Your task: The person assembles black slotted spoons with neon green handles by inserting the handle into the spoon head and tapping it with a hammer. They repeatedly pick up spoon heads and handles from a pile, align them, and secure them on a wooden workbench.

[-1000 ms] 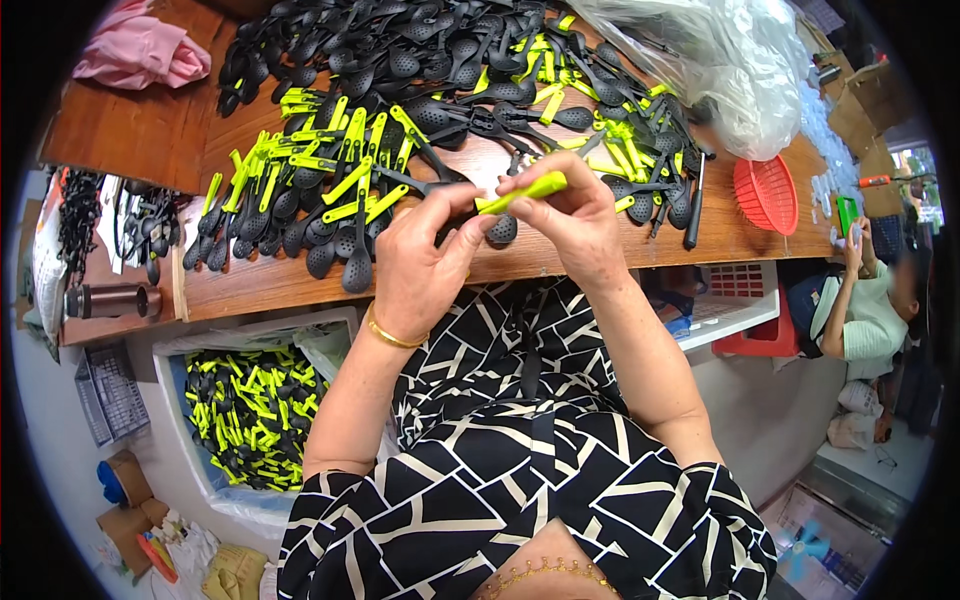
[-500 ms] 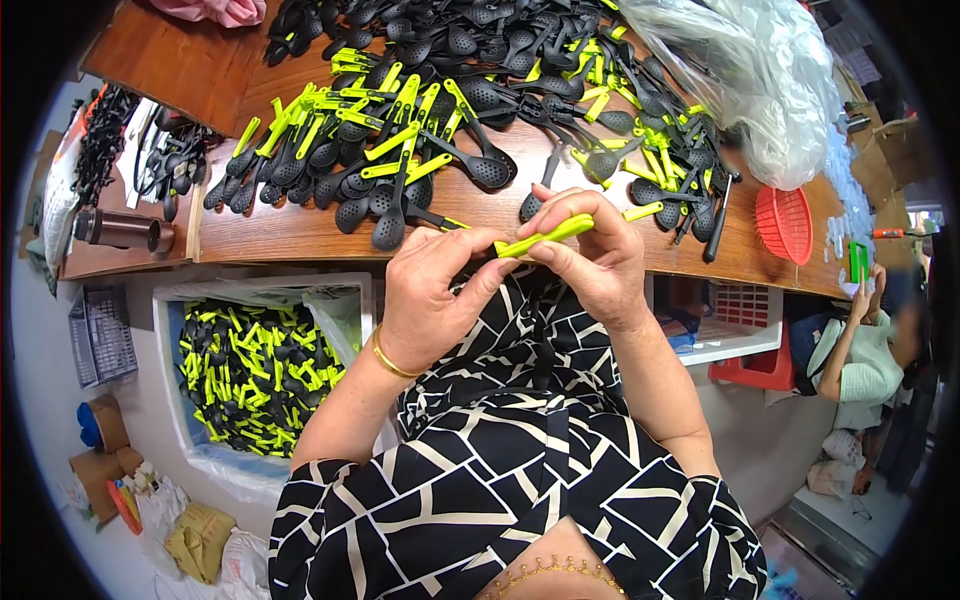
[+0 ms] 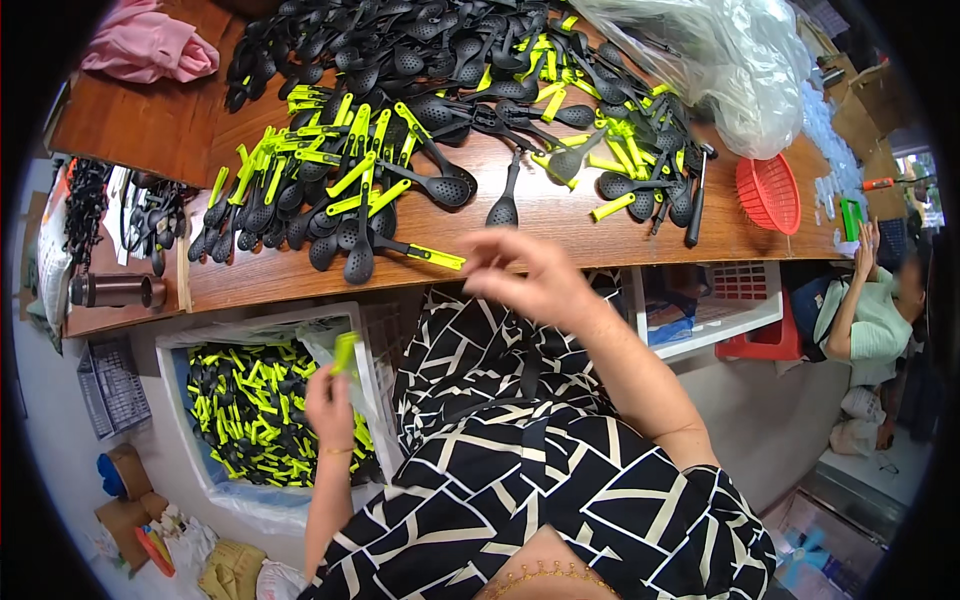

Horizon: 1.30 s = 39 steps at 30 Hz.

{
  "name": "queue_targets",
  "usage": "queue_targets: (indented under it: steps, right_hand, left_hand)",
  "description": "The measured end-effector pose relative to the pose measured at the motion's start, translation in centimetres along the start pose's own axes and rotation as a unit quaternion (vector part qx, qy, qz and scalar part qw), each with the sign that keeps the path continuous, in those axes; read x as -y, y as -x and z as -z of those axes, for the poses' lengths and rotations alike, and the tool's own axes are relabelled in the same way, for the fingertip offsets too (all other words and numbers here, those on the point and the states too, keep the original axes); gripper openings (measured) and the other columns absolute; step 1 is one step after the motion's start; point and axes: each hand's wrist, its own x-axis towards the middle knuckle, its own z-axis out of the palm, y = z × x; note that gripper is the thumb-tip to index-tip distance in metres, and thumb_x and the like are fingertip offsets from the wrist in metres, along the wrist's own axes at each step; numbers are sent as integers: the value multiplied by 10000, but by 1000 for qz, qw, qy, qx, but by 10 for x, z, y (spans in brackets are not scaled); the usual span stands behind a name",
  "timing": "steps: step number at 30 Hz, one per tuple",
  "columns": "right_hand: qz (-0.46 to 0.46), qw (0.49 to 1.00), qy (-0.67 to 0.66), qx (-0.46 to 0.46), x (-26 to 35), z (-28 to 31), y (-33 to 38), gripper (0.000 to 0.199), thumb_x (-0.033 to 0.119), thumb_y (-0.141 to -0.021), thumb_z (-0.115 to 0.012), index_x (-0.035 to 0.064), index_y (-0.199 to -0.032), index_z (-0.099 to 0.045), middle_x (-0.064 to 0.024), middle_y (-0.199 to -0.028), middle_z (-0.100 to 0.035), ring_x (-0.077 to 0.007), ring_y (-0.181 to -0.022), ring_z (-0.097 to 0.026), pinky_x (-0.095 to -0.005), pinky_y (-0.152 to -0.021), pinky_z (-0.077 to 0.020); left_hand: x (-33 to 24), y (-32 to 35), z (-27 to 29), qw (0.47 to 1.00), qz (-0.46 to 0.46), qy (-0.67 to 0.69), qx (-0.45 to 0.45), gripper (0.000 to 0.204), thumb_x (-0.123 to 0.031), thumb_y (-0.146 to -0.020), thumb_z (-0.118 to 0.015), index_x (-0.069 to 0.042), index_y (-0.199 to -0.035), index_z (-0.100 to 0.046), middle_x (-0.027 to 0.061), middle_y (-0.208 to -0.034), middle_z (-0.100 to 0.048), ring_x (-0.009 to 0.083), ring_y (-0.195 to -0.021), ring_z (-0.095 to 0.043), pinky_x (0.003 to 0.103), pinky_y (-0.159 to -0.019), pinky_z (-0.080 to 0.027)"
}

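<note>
My left hand [image 3: 330, 412] is low on the left, beside the lined bin, its fingers closed on a lime-green handle [image 3: 345, 352] that points up. Motion blurs the piece, and whether a spoon head is folded into it cannot be made out. Over the table's front edge hangs my right hand [image 3: 528, 278], fingers apart and slightly blurred, holding nothing visible. Just left of its fingertips lies the lime-green handle of a black perforated spoon [image 3: 436, 257]. Another black perforated spoon [image 3: 505, 205], without green, lies beyond the right hand.
A white-rimmed bin [image 3: 175, 400] holds many black and lime-green pieces. Spoons [image 3: 350, 190] heap across the wooden table [image 3: 580, 245]. A red basket [image 3: 768, 195], clear plastic bags [image 3: 715, 80], a pink cloth [image 3: 150, 45] and a brown flask [image 3: 110, 290] stand around. Another person [image 3: 870, 320] sits right.
My hands have parted. The left carried the lime-green handle down and left to the bin; the right let go of it and moved slightly left and down, fingers spread.
</note>
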Motion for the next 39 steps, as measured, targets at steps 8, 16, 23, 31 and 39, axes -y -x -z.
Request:
queue_targets:
  steps: [8,16,23,31,39]
  right_hand:
    - [69,891,372,-252,-50,89,-26,114,107,-884,-738,66,-990,-738,-111,-965,-724,-307,-922,-680,-396,-817,-539]
    - [-5,845,508,-169,-58,100,-37,232,249,-841,-795,131,-1037,-756,-95,-953,-709,-305,-1010,-668,-421,-878,-521]
    - [-16,869,481,-115,-62,121,-37,173,150,-854,-741,63,-1003,-740,-159,-948,-730,-361,-947,-689,-457,-873,-526]
    - [-40,878,477,-30,-58,125,-50,139,94,-873,-687,44,-1001,-702,-193,-963,-738,-368,-967,-711,-472,-872,-540]
    - [40,923,358,-133,-47,109,-34,286,12,-914,-643,52,-1197,-656,-188,-1066,-687,-352,-1041,-661,-456,-864,-523]
  left_hand:
    - [185,171,82,779,445,-439,46,296,-262,-1045,-577,14,-1085,-674,204,-1075,-725,378,-959,-699,450,-871,-553]
    - [203,163,42,798,421,-424,82,327,-282,-1030,-588,33,-1076,-663,270,-1073,-707,416,-980,-679,477,-878,-529]
    - [64,-64,40,971,32,61,-228,267,-102,-1070,-546,70,-1273,-530,165,-1322,-605,245,-1217,-604,375,-1071,-466]
    - [-243,-91,-123,904,-141,166,368,139,-45,-963,-681,-13,-1097,-696,66,-883,-740,154,-804,-727,277,-694,-560]
    - [-231,-123,-197,912,-387,-2,136,268,-90,-888,-730,-14,-1127,-633,133,-952,-620,343,-882,-624,424,-791,-509]
